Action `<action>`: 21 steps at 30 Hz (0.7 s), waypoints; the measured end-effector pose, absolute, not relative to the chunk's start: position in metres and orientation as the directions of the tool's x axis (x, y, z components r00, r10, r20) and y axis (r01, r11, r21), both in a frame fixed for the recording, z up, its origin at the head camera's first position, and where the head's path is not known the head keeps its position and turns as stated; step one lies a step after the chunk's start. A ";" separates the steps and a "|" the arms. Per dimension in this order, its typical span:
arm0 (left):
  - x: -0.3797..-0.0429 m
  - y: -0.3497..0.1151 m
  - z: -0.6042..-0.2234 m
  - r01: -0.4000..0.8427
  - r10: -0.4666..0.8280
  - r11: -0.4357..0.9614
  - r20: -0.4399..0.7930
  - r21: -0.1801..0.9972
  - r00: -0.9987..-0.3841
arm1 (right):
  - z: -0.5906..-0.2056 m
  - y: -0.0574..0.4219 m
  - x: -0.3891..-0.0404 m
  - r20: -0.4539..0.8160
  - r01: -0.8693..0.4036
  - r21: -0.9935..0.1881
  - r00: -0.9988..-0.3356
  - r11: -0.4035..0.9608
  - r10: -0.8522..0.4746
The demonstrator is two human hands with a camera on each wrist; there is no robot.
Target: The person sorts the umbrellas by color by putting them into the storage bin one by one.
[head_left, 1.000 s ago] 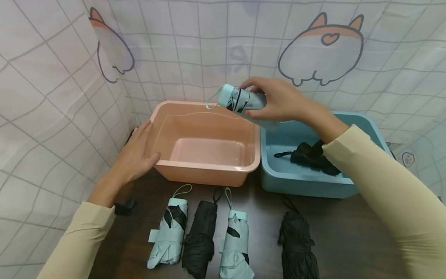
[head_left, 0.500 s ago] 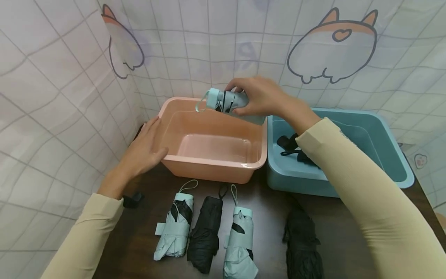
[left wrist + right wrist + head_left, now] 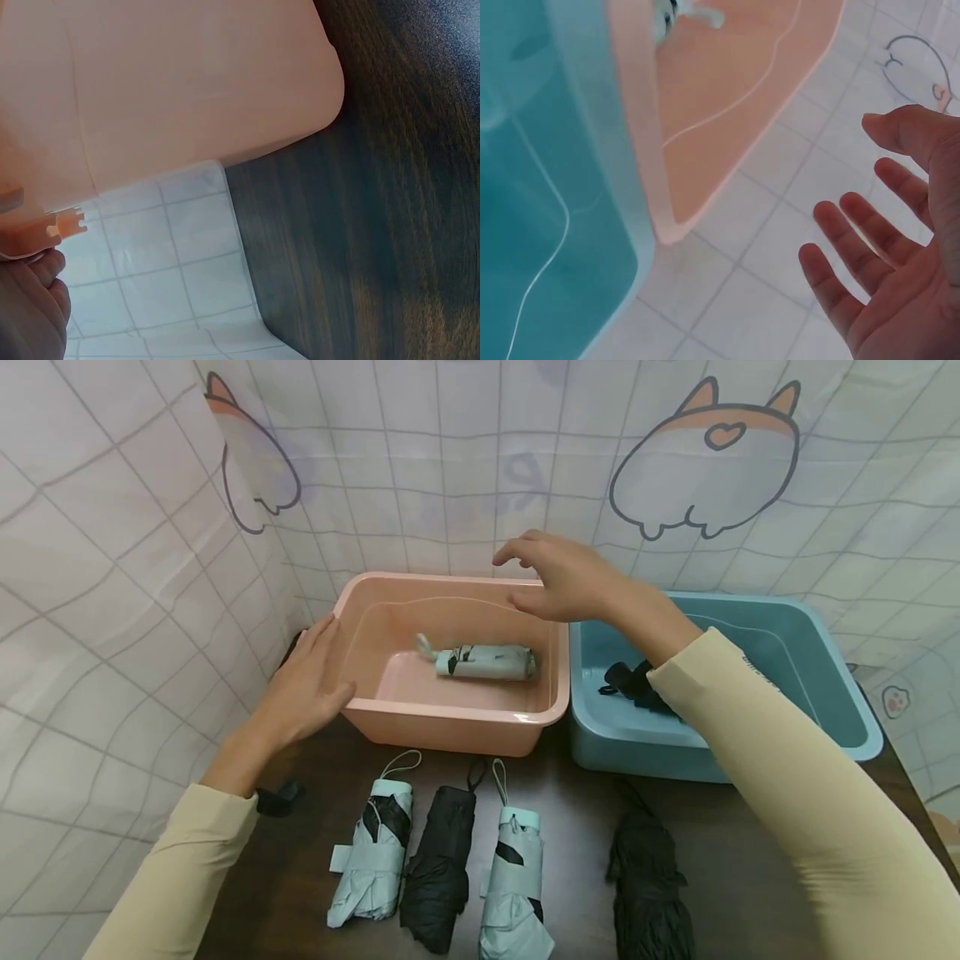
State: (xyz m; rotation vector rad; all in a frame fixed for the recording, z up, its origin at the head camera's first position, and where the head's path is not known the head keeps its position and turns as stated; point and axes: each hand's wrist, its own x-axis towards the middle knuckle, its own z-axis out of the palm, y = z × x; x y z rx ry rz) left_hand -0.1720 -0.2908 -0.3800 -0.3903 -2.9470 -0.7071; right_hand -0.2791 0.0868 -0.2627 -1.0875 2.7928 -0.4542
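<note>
A pale mint folding umbrella (image 3: 487, 662) lies on its side in the pink basin (image 3: 442, 727), its wrist loop pointing left. Just above that basin's right rim hovers my right hand (image 3: 572, 578), fingers spread and holding nothing; the right wrist view shows its bare palm and parted fingers (image 3: 862, 247). My left hand (image 3: 300, 685) grips the basin's left rim, and in the left wrist view its fingers (image 3: 49, 270) curl at the rim's outer side. In the blue basin (image 3: 652, 756) lies a black umbrella (image 3: 637, 683), partly hidden by my right forearm.
In front of the basins, a mint umbrella (image 3: 375, 852), a black umbrella (image 3: 438, 868), a second mint umbrella (image 3: 516, 885) and another black umbrella (image 3: 651, 885) lie on the dark wooden table (image 3: 570, 860). A grid-patterned cloth (image 3: 450, 468) hangs behind and at the left.
My right hand carried the mint umbrella left over the pink basin and let go. The umbrella now lies inside. My left hand has stayed on the rim.
</note>
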 end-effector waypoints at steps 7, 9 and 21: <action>-0.175 -0.291 -0.377 0.262 0.221 0.866 0.143 0.426 -0.965 | -0.259 0.104 -0.258 0.042 -0.626 -0.272 -0.766 0.731 -0.641; -0.176 -0.290 -0.376 0.265 0.224 0.866 0.144 0.424 -0.964 | -0.259 0.111 -0.253 0.064 -0.628 -0.264 -0.768 0.732 -0.637; -0.172 -0.289 -0.378 0.282 0.228 0.858 0.173 0.429 -0.958 | -0.261 0.146 -0.221 0.124 -0.596 -0.245 -0.802 0.765 -0.585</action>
